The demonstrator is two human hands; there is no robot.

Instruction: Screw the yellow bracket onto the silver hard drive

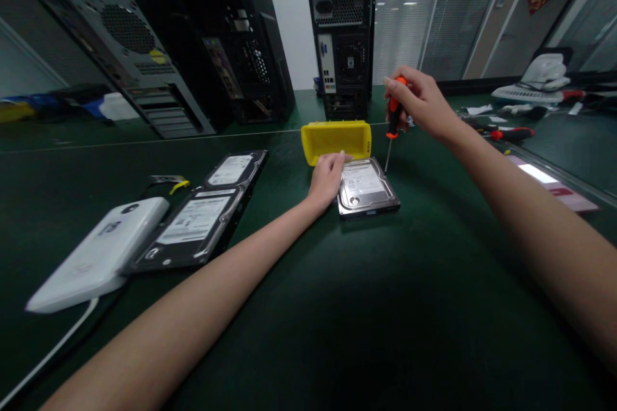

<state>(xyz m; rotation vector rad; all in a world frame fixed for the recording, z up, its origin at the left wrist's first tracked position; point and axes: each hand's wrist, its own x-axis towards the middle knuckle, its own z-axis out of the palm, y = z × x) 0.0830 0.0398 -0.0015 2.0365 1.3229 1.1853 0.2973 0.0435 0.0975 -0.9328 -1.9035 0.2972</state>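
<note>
A silver hard drive (365, 187) lies label up on the green table, just in front of a yellow bin (336, 140). My left hand (328, 178) grips the drive's left side, its fingers over the far left corner. In my right hand (409, 99) is a red and black screwdriver (394, 112), held upright with its tip down at the drive's right edge. Whether the tip sits in a screw is too small to tell.
At the left, more hard drives (195, 221) lie beside a white device (101, 253) with a cable. Black computer cases (344, 45) stand along the back. Red and black tools (513, 134) and a framed panel (554, 183) lie at the right.
</note>
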